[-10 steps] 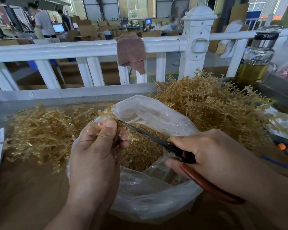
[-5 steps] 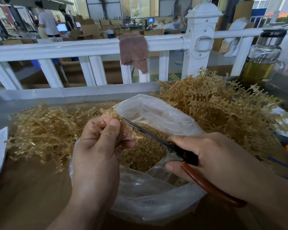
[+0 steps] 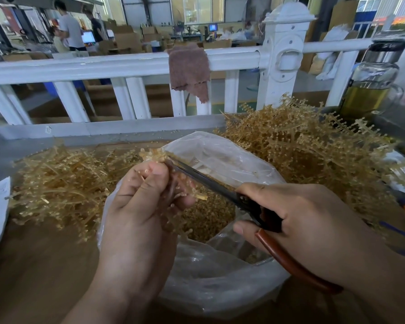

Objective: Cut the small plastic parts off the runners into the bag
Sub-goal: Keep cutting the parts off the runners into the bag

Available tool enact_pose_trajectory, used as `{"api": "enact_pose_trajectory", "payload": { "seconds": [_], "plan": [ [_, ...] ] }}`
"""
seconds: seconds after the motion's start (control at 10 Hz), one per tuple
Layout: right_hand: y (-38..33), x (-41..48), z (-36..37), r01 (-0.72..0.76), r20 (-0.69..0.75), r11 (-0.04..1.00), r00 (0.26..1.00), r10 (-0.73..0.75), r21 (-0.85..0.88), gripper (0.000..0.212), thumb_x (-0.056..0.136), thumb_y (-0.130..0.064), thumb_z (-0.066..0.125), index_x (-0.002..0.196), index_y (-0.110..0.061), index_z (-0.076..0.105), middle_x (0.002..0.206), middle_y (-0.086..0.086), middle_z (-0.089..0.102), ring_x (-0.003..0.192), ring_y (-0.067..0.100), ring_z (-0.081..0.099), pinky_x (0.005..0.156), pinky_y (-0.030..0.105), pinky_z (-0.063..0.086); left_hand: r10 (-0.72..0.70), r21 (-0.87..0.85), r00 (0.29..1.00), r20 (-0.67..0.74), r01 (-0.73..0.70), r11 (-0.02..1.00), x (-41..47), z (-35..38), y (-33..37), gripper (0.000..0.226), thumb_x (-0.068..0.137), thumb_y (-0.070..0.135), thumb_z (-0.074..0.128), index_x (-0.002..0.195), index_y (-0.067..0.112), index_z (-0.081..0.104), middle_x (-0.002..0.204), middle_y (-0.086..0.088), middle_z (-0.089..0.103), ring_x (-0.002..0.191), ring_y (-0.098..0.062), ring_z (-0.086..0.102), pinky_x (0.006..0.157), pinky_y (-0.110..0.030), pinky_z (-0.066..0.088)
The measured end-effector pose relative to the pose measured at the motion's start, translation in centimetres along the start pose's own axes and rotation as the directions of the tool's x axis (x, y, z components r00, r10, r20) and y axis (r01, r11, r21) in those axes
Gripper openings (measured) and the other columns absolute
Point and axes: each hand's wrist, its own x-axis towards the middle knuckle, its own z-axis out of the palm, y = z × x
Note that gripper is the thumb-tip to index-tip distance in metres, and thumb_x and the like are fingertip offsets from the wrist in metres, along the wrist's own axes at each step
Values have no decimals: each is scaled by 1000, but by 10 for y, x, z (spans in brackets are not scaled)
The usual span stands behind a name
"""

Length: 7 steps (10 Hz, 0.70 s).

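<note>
Snipping plastic pieces over an open bag.

Head view: the left hand (image 3: 138, 206) is pinching a runner (image 3: 154, 155) tight above the clear bag (image 3: 220, 284), which is sitting on the table (image 3: 33, 277) and holding cut parts (image 3: 211, 213). The right hand (image 3: 309, 225) is gripping scissors (image 3: 220, 188), closed around the brown handles, blade tips touching the runner. Heaps of runners (image 3: 302, 148) are lying either side.
</note>
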Motion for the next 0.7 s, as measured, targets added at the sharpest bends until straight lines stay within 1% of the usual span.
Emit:
{"api": "enact_pose_trajectory", "payload": {
  "seconds": [0.1,0.2,0.3,0.4,0.5,0.6,0.7],
  "plan": [
    [1,1,1,-32,2,995,1000,32,99,53,78,-74,41,114,-40,59,71,-17,60,70,1,60,61,22,48,-23,-82,998,63,28,996,2,-1,2,7,88,26,66,87,20,66,83,-2,63,72,-15,60,66,-25,54],
    [0,3,4,-27,51,983,999,18,181,53,80,-73,47,117,-37,57,81,-19,63,67,-1,61,56,15,46,-25,-138,995,100,38,990,3,-3,2,7,89,24,63,93,18,62,75,-1,61,68,-15,60,68,-25,52],
    [0,3,5,-35,55,972,998,23,234,47,81,-71,52,119,-43,56,79,-23,63,61,-3,60,49,10,41,-36,-179,993,115,56,982,4,-4,4,13,85,22,65,96,16,65,74,-2,59,66,-15,59,63,-26,54],
    [2,4,5,-60,86,963,996,39,262,46,81,-69,56,113,-37,62,76,-17,63,59,0,59,50,11,40,-45,-198,990,131,71,978,5,-4,3,10,82,19,66,91,16,68,71,-2,55,63,-15,55,59,-26,52],
    [-2,5,5,-80,62,901,996,60,426,42,75,-69,56,102,-38,69,69,-21,65,52,-2,60,46,8,41,-56,-149,987,148,78,986,5,-6,2,5,83,13,60,84,14,65,67,-3,52,58,-17,50,56,-27,49],
    [-2,6,6,-121,-33,699,979,202,705,42,74,-68,63,106,-41,66,69,-18,71,55,1,67,50,12,49,-144,-55,965,219,159,986,4,-7,1,8,76,12,66,84,12,68,63,-3,50,54,-18,49,53,-26,47],
    [3,6,10,-71,-83,633,974,210,771,51,73,-69,69,118,-47,61,101,-12,74,91,9,73,84,40,56,-245,152,926,287,209,966,0,-13,-6,15,76,31,69,83,18,73,64,1,58,56,-16,55,55,-31,47]
  ]
}}
